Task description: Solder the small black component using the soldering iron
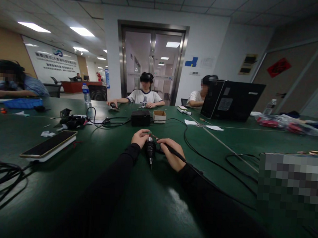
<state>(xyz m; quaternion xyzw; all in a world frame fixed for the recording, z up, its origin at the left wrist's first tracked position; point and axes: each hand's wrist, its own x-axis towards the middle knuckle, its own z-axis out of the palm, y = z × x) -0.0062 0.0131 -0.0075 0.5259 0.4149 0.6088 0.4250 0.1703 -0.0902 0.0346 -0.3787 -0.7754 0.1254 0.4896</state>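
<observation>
A small dark connector [150, 148] with a thin metal tip pointing back toward the wearer is being held between both hands over the green table [147, 212], near its middle. The left hand [140, 137] is being kept curled over the top of the connector, its fingers closed around the upper end. The right hand [171, 154] is being closed on a black pen-shaped tool [170, 148], whose point is being pressed against the side of the connector; a black cable [216, 163] is being trailed from the tool across the table to the right. Both forearms are being covered by black sleeves.

A phone [49, 146] is being left lying flat on a white slab to the left, well apart from the hands. Beyond the hands, a black box [141, 118] and a small cardboard box [159, 116] are being kept just beside each other. A water bottle [86, 94] is being left standing upright further left, and an open laptop [231, 99] is being kept to the right rear. Three other people are being seated at the far and left edges of the table; the one straight ahead has both hands resting on it.
</observation>
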